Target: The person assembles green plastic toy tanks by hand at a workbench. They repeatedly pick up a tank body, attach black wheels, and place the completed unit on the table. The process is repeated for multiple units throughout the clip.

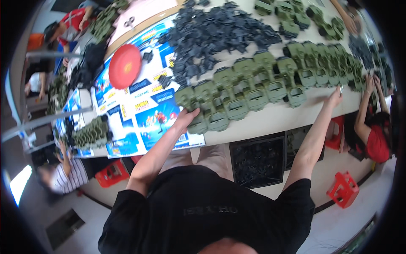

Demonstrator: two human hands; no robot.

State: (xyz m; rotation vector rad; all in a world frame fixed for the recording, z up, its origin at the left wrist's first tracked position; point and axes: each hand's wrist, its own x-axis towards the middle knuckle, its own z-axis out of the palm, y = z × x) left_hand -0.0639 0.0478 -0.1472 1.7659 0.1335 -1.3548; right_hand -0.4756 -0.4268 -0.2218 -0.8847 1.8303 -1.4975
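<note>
A long row of olive-green plastic toy vehicle shells (234, 95) lies packed side by side along the near side of the table. My left hand (188, 118) is closed against the left end of the row, with its thumb on the endmost green shell (195, 101); its other fingers are partly hidden. Stretched far to the right, my right hand (335, 98) is at the table's near edge, beside the right part of the row. Its fingers are pinched together, and a tiny pale glint shows at their tips, too small to name.
Dark grey plastic pieces (220, 31) are heaped behind the row. A red round dish (125, 67) stands on printed blue-and-white sheets (148, 108). Below the table are a black crate (257, 163) and a red stool (343, 189). A co-worker in red (376, 137) works at the right.
</note>
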